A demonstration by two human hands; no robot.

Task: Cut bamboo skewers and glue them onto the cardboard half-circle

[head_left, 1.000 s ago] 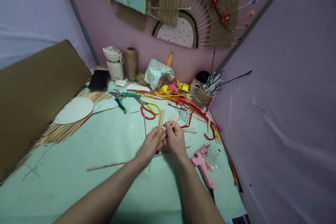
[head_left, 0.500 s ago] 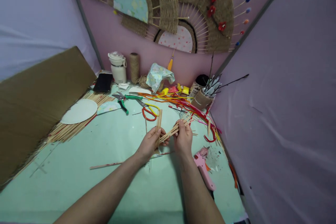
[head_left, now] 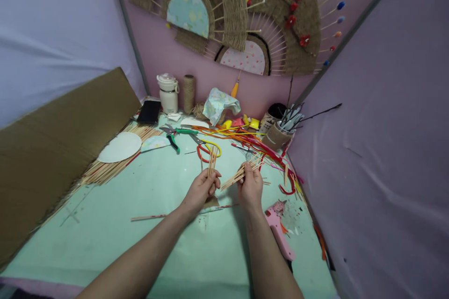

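Note:
My left hand is closed round a small bunch of thin wooden sticks that points up and away from me. A second bunch of sticks lies slanted in my right hand, its lower end reaching toward the left hand without touching it. Both hands are above the middle of the green tabletop. Below the left hand, partly hidden, are a small brown piece and a long thin stick lying on the table. A pink glue gun rests right of the right forearm.
Scissors and green-handled pliers lie beyond my hands. Red and orange pipe cleaners spread toward the cans of twigs. At left, a cardboard sheet leans over many sticks and a white oval.
My hands have drawn apart, so the two bunches of sticks, which met at the left fingers, are now separate. The whole view has shifted slightly, with everything appearing further right.

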